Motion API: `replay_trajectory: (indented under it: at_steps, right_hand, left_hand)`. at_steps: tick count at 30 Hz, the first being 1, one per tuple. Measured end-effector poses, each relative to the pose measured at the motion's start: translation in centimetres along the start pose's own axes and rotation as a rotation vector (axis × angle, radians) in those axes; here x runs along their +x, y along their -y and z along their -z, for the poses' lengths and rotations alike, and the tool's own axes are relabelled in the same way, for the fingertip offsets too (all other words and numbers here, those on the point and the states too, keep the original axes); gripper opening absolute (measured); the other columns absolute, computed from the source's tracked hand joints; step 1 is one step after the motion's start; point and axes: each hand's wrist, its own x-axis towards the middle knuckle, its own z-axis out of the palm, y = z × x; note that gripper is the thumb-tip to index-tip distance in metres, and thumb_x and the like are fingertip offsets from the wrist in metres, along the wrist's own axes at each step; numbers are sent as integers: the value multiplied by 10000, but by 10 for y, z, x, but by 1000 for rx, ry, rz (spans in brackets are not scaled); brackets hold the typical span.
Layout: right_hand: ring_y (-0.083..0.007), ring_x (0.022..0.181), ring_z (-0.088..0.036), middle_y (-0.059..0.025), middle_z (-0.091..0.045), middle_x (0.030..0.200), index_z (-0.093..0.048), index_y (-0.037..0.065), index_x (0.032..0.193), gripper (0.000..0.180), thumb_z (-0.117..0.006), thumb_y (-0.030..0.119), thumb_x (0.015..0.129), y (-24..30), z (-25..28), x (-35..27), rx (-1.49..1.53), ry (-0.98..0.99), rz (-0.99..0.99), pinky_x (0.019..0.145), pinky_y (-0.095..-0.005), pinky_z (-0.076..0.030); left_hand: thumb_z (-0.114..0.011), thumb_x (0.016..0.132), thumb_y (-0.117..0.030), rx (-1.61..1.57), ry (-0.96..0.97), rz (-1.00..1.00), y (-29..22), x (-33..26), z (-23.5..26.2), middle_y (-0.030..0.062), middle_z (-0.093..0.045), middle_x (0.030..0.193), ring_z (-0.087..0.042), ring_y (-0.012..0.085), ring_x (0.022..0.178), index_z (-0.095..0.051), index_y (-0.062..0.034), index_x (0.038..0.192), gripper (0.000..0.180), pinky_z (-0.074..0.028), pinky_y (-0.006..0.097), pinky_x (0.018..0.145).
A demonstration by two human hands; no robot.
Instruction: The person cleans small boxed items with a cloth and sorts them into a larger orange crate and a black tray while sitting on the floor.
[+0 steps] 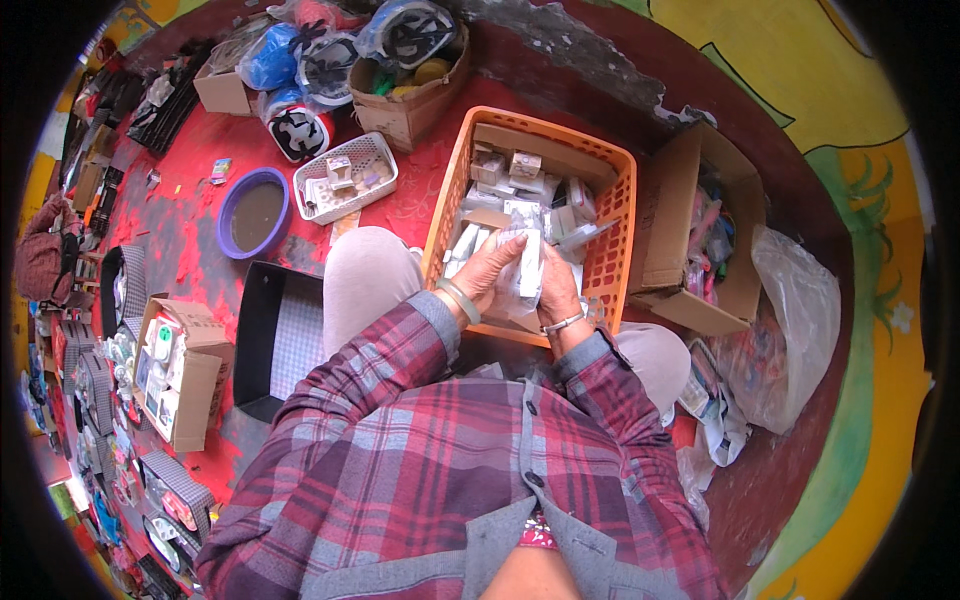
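Observation:
Between my knees stands an orange plastic basket [618, 215], lined with cardboard and filled with several small white boxes [525, 165] and clear plastic packets. Over its near part, both my hands grip a clear plastic bag [529, 270] with something white and box-shaped inside. My left hand [484, 270] pinches the bag's left side, thumb on top. On the right side, my right hand [558, 290] is closed around the bag's edge, its fingers partly hidden. What exactly the white item is, I cannot make out.
An open cardboard box [665, 225] of packaged goods and a large clear plastic bag [795, 310] stand at right. Left lie a white basket [382, 152], a purple basin [228, 225], a black tray [262, 340] and a filled carton [200, 400]. Wrapped helmets [408, 32] sit behind.

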Motion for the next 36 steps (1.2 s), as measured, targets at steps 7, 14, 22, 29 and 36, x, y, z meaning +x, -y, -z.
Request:
replay_trajectory:
  at_steps: [7,14,22,29,36]
  right_hand:
    - [-217,1023,-530,-117,-528,1141,-422,11,1222,370,-364,230,929,68,-14,-18,187,-183,171,878,-319,-434]
    - [-274,1242,-333,-152,-359,1336,-390,16,1273,434,-410,268,919,73,-21,-35,-750,67,563,1014,-354,-276]
    - [-453,1113,-384,-298,-261,1315,-383,138,1294,568,-586,207,768,59,-30,-39,-1372,-103,529,925,-432,-349]
    - [-328,882,-563,-172,-571,1013,-483,56,1149,369,-564,209,824,50,-7,-15,-974,-294,510,761,-366,-446]
    - [-164,779,-589,-105,-608,824,-542,-11,1020,345,-465,304,900,12,59,20,-580,-413,218,687,-299,-469]
  left_hand:
    - [-576,837,-313,-67,26,30,-4,-5,-10,45,-570,1047,-559,161,964,-465,-46,1157,431,-467,323,814]
    - [-483,891,-227,-103,-106,-36,2,6,9,65,-562,1087,-550,181,996,-442,-66,1194,346,-458,359,845]
    - [-461,898,-211,1,-24,41,-1,-3,7,57,-514,1145,-519,163,1028,-403,-95,1223,350,-438,328,871]
    - [-459,907,-222,147,126,-9,-2,-7,-6,52,-500,1136,-516,141,1016,-362,-49,1226,376,-434,316,869]
    - [-494,887,-204,188,162,33,5,1,4,64,-529,1105,-536,151,1002,-394,-38,1193,362,-441,322,866]
